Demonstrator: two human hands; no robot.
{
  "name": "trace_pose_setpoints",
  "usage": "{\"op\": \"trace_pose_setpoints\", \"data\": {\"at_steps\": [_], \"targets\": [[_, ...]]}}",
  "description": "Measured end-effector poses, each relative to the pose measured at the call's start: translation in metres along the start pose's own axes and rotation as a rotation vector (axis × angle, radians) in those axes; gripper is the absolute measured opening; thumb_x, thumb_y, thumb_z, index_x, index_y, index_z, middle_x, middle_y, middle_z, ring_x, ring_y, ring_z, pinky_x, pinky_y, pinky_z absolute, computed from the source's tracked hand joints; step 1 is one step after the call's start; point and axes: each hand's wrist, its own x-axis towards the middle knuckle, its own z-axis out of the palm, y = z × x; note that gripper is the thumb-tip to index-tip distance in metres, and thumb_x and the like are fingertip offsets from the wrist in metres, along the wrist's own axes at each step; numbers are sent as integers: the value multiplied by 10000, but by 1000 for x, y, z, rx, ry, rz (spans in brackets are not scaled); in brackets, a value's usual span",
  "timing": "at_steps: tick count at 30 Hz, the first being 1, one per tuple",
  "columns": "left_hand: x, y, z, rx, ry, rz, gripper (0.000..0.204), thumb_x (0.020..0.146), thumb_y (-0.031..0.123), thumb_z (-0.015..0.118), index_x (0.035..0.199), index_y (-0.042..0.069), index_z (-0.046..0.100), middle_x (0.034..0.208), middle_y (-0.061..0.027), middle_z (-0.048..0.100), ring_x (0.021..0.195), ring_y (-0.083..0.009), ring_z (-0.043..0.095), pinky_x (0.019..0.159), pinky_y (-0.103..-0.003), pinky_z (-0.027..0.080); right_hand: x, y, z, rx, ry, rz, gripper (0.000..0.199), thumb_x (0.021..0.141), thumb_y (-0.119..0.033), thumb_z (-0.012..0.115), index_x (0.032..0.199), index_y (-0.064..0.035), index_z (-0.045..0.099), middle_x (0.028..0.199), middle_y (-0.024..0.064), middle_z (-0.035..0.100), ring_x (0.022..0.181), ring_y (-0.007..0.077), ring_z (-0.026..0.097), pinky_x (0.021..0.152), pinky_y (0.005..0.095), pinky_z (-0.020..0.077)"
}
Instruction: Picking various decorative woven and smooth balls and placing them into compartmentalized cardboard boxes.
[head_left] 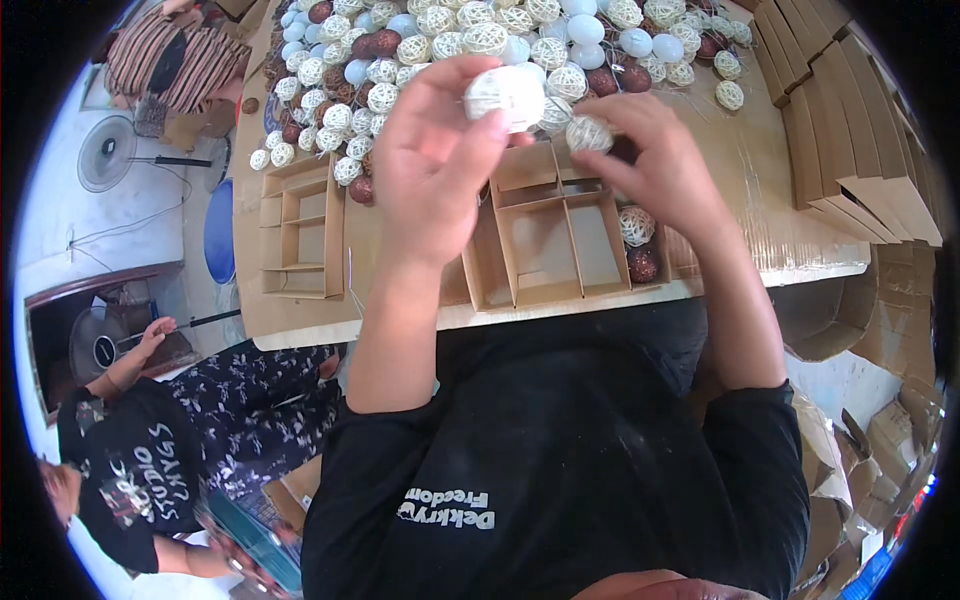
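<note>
My left hand (425, 165) is raised over the table and grips a bright white ball (503, 97), part of it washed out by glare. My right hand (665, 155) pinches a cream woven ball (589, 134) between thumb and fingers, close beside the white one. Below both hands lies a cardboard box with dividers (508, 258), near the table's front edge. In its right-hand compartments sit a cream woven ball (636, 226) and a dark red glittery ball (642, 264). My right wrist partly covers that side of the box.
A heap of woven, pale blue and dark red balls (485, 40) covers the table's far part. Another divided box (303, 235) lies at the left. Stacked cardboard boxes (835, 130) stand on the right. Two other people (180, 55) are on the left, near a fan (107, 153).
</note>
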Motion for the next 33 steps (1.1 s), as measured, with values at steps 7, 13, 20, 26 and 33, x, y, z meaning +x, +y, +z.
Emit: {"op": "trace_pose_setpoints", "data": {"at_steps": [7,13,20,26,33], "targets": [[-40,41,-66,115,106,1,410,967,16,656,1364,-35,571,1212,-129,681,1071,-208,687,872,-386,605,11,34,-37,373,180,242,386,931,-199,835,1288,-93,735,1029,17,736,881,73,638,756,240,513],[-72,40,-53,951,-184,-264,364,907,55,763,1266,58,700,1127,-65,643,880,-145,649,778,-279,516,15,61,-54,201,266,550,485,967,-264,784,1378,-33,669,1128,64,747,971,95,683,826,259,543],[-65,30,-36,1121,-176,-319,357,950,244,755,1241,65,654,1052,-130,666,819,-300,662,767,-412,539,-11,69,-33,145,314,583,606,964,-313,777,1453,-9,587,1367,149,658,1149,194,684,917,336,567],[-60,15,-43,1271,-274,-195,337,925,321,796,1085,45,688,964,-101,658,835,-324,659,765,-415,537,-33,72,-20,101,311,629,518,984,-285,751,1402,-12,612,1124,156,729,1008,195,703,877,337,569],[-58,4,-44,1160,-154,-421,350,892,316,827,1091,45,729,1013,-107,664,864,-304,672,769,-414,536,-37,75,-13,118,316,641,472,987,-266,743,1373,-19,628,1060,113,713,916,160,668,816,312,548]]}}
